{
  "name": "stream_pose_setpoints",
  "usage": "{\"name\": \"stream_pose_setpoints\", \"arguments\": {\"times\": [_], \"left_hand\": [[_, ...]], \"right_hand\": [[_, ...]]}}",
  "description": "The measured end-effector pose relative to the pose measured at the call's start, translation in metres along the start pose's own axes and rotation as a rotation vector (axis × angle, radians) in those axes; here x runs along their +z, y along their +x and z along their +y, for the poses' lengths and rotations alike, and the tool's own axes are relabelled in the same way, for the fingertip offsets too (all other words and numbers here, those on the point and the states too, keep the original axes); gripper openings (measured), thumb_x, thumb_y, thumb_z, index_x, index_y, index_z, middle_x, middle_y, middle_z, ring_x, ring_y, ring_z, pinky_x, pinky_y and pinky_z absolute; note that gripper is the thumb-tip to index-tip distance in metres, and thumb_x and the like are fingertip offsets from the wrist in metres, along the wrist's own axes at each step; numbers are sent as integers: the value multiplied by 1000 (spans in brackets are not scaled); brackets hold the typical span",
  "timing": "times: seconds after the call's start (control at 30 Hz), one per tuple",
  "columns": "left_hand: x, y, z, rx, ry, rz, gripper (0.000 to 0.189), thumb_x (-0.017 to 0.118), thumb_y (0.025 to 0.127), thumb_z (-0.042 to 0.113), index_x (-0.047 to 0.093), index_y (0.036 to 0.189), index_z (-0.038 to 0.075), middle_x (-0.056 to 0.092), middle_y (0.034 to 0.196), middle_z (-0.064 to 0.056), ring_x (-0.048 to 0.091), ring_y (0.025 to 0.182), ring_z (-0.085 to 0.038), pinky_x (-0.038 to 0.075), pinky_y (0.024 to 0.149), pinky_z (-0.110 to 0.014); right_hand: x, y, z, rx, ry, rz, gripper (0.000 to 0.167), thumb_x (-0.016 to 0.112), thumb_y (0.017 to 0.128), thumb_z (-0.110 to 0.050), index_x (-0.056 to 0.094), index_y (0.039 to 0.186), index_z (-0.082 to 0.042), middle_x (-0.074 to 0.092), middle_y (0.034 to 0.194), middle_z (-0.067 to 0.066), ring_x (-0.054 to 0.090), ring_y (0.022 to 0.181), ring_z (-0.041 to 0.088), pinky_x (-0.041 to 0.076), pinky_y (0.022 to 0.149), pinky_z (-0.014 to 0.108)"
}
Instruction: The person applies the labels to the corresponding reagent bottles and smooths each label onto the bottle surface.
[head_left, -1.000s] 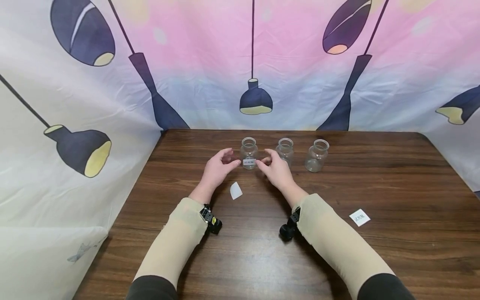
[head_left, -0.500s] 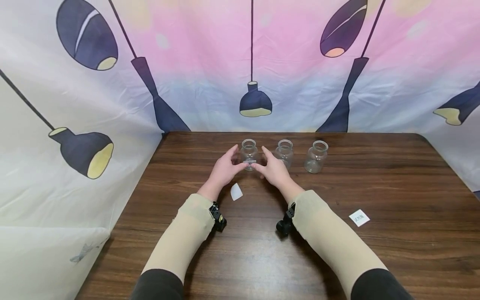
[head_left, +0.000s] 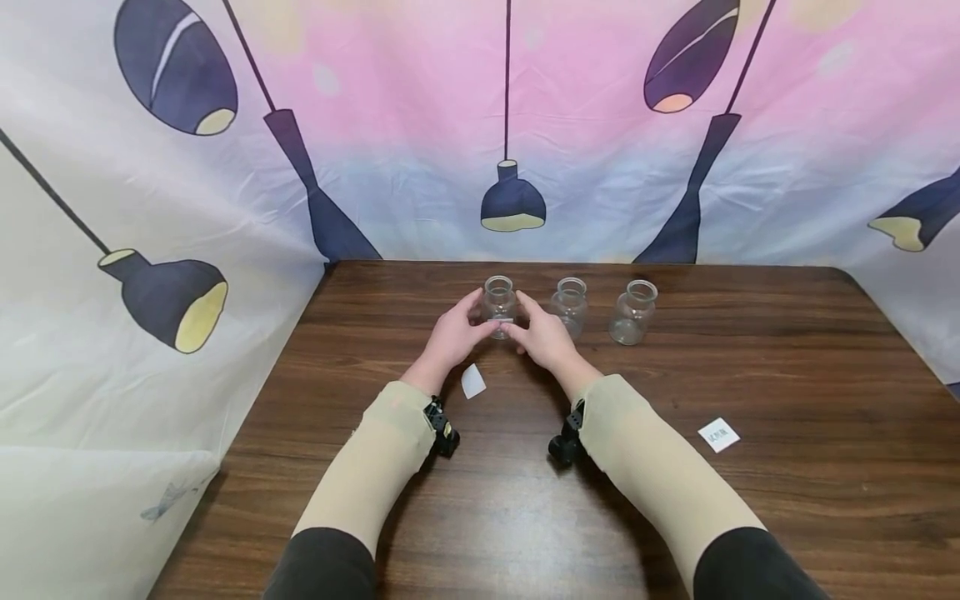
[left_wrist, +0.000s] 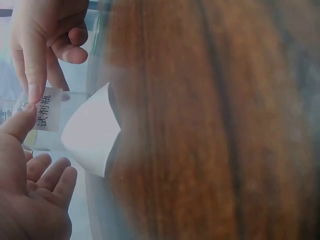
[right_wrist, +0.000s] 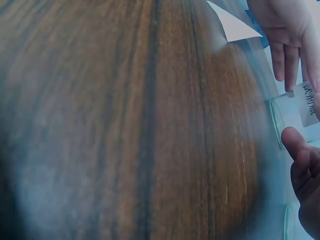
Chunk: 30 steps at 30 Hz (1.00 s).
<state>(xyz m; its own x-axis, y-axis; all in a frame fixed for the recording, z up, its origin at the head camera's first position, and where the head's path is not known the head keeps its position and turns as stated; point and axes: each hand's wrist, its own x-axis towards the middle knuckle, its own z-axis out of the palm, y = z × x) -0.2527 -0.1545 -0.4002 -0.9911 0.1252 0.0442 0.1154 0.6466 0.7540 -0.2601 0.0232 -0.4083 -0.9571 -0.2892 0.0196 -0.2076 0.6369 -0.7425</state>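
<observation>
A clear glass jar (head_left: 498, 293) stands upright at the back of the table, a white label (left_wrist: 49, 111) with black characters on its front. From the left side my left hand (head_left: 453, 335) reaches it, thumb pressing on the label. My right hand (head_left: 546, 337) is on the jar's other side, its thumb also on the label beside the left one. In the wrist views the other fingers lie loosely bent along the jar's sides, and I cannot tell how firmly they touch it. The thumbs hide much of the label in the head view.
Two more glass jars stand to the right: one (head_left: 571, 302) partly behind my right hand, one (head_left: 632, 315) farther along. A blank white paper piece (head_left: 473, 382) lies before the labelled jar. Another label (head_left: 719, 435) with characters lies at the right on the wooden table (head_left: 787, 358).
Both hands have moved inward toward the jar. The thumbs, at the label's edges a second ago, now meet over it. The jars and papers stay in place.
</observation>
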Motion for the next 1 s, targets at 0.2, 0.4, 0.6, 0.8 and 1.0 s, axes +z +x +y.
{"name": "stream_pose_setpoints", "arguments": {"times": [0.2,0.4,0.6,0.8,1.0], "left_hand": [[4,2,0,22,-10,5,65,63,89,38,34,146,22,52,134,-6,51,119,-21,42,96,-42],[3,0,-3,23,-5,-3,63,60,91,39,33,146,27,51,136,-3,51,119,-20,42,96,-42],[-1,0,-5,39,3,-17,62,57,93,37,28,148,29,49,138,0,51,119,-19,40,97,-41],[-3,0,-10,49,7,-35,61,54,94,38,26,148,34,46,140,4,50,120,-16,39,99,-39],[-4,0,-14,46,15,-30,57,52,96,35,27,147,34,48,139,4,49,121,-16,37,101,-39]], "right_hand": [[1,1,3,18,21,18,70,56,92,-42,23,149,-16,53,133,9,63,60,11,48,77,38],[0,0,4,20,14,10,67,54,93,-44,25,148,-19,53,133,9,62,60,11,49,74,37],[-1,-1,3,22,38,4,62,51,95,-40,27,148,-20,52,135,9,62,61,12,49,75,37],[1,1,4,17,30,5,59,51,96,-38,28,147,-20,53,134,9,62,60,11,49,76,37],[3,1,6,10,40,15,59,52,95,-37,30,147,-19,54,132,10,62,58,11,49,74,36]]}}
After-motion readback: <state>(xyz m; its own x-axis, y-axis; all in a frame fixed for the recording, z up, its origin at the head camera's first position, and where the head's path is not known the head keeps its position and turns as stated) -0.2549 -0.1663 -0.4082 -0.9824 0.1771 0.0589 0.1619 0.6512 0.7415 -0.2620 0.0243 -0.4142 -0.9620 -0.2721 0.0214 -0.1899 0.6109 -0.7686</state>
